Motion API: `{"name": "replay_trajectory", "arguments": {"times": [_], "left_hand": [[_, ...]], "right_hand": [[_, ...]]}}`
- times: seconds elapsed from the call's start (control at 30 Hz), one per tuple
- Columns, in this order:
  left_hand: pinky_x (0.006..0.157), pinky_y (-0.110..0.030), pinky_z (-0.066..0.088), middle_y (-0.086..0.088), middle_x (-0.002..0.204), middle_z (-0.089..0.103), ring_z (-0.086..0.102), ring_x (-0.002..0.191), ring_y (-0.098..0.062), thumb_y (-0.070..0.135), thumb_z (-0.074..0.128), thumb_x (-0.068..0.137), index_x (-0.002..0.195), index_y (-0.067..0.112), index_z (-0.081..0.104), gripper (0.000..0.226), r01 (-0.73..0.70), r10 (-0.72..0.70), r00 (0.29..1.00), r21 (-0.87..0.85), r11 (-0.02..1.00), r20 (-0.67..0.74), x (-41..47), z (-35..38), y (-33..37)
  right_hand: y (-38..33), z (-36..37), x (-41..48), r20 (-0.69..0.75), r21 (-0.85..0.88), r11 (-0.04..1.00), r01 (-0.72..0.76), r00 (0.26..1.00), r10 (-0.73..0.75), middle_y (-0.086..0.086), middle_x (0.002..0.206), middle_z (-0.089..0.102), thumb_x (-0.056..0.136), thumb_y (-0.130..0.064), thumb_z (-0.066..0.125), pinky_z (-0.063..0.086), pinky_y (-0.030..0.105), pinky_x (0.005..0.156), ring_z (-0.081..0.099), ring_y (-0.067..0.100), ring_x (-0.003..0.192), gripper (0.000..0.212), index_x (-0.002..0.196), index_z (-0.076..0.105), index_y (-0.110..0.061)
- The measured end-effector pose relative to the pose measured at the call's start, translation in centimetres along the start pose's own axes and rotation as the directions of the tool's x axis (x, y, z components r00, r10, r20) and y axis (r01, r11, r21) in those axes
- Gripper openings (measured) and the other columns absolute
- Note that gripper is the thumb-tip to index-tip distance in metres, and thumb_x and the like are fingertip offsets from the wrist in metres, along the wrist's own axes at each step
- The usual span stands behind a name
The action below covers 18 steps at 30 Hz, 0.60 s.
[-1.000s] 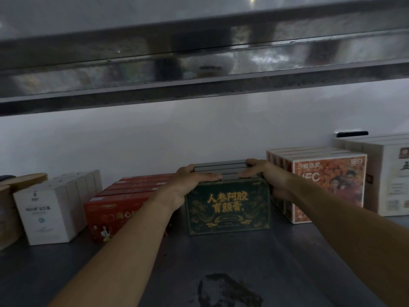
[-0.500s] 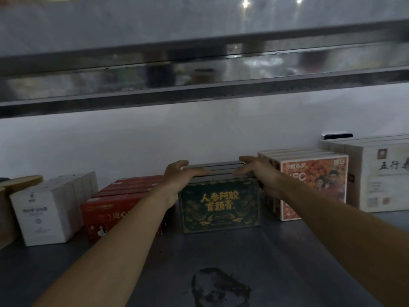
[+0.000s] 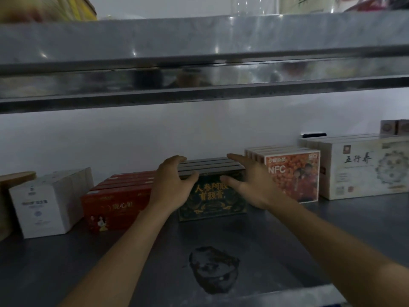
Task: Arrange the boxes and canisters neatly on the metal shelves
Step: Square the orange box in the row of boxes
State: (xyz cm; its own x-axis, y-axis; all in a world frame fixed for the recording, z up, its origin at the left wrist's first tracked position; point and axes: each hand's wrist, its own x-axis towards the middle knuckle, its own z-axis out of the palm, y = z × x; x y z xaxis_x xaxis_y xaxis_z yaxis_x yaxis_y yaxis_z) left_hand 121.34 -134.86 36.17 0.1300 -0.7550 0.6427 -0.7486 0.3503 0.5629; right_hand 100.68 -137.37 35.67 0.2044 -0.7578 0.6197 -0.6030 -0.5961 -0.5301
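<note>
- Only the head view here, so we're looking into a dim metal shelf [image 3: 88, 262] with a plain white wall [image 3: 155, 134] behind it. The shelf surface is dark grey and has a blotchy dark patch [image 3: 212, 269] near the front edge.
- The dark green boxes [image 3: 212, 196] stand in a row front to back in the middle of the shelf, between the red boxes [image 3: 115, 204] and the orange NFC boxes [image 3: 292, 176].
- The left hand [image 3: 171, 182] is at the top left corner of the green boxes. Its fingers [image 3: 174, 159] are loosely spread over the top, with the thumb out across the front.
- The right hand [image 3: 250, 182] mirrors it at the top right corner, fingers [image 3: 236, 158] straight along the top. Neither hand grips anything, and we can't tell if they actually touch the boxes.
- Far left are white boxes [image 3: 42, 209] and a wooden-lidded canister [image 3: 15, 177] cut off by the frame.
- Far right are cream boxes [image 3: 358, 169] with small boxes [image 3: 394, 127] on top.
- The upper shelf [image 3: 199, 41] is shiny steel. The stuff on it is blurry, with something yellow [image 3: 81, 7] at the left.
</note>
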Motion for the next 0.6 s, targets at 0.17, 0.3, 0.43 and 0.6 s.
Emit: {"name": "replay_trajectory", "arguments": {"times": [0.17, 0.3, 0.43, 0.6], "left_hand": [[0.114, -0.029, 0.026, -0.003, 0.148, 0.044, 0.037, 0.137, -0.018, 0.035, 0.067, 0.090, 0.138, 0.014, 0.051, 0.054, -0.069, 0.068, 0.998, 0.023, 0.997, 0.017, -2.0, 1.1, 0.6], [0.114, -0.030, 0.024, -0.005, 0.146, 0.047, 0.037, 0.136, -0.021, 0.034, 0.065, 0.090, 0.136, 0.013, 0.053, 0.052, -0.171, 0.172, 0.985, 0.091, 0.981, -0.003, -3.0, 2.4, 1.7], [0.110, -0.029, 0.030, -0.002, 0.142, 0.049, 0.041, 0.132, -0.019, 0.033, 0.065, 0.090, 0.138, 0.013, 0.051, 0.054, -0.230, 0.228, 0.971, 0.020, 0.973, 0.066, -3.7, 4.5, 3.1], [0.111, -0.029, 0.027, -0.003, 0.147, 0.045, 0.037, 0.136, -0.020, 0.034, 0.066, 0.089, 0.142, 0.013, 0.046, 0.060, -0.260, 0.259, 0.961, 0.005, 0.966, 0.095, -4.5, 7.8, 5.4]], "right_hand": [[-0.1, -0.9, -3.4, -0.036, -0.133, 0.990, 0.040, 0.998, -0.045, 0.005, 0.138, 0.059, 0.085, -0.030, 0.076, 0.027, 0.006, 0.094, 0.053, 0.020, 0.127, 0.062, 0.140, 0.053, -0.014], [0.8, -2.2, -5.7, -0.068, -0.217, 0.976, -0.032, 0.998, 0.018, 0.007, 0.136, 0.060, 0.083, -0.032, 0.077, 0.033, 0.015, 0.094, 0.055, 0.024, 0.124, 0.063, 0.139, 0.053, -0.016], [1.8, -4.1, -7.8, -0.103, -0.228, 0.963, -0.140, 0.988, 0.119, 0.006, 0.139, 0.057, 0.084, -0.033, 0.076, 0.039, 0.029, 0.105, 0.053, 0.024, 0.126, 0.065, 0.142, 0.050, -0.019], [3.6, -6.7, -8.9, -0.110, -0.314, 0.936, -0.163, 0.985, 0.134, 0.004, 0.144, 0.052, 0.085, -0.034, 0.073, 0.040, 0.035, 0.105, 0.050, 0.026, 0.130, 0.065, 0.144, 0.047, -0.021]]}}
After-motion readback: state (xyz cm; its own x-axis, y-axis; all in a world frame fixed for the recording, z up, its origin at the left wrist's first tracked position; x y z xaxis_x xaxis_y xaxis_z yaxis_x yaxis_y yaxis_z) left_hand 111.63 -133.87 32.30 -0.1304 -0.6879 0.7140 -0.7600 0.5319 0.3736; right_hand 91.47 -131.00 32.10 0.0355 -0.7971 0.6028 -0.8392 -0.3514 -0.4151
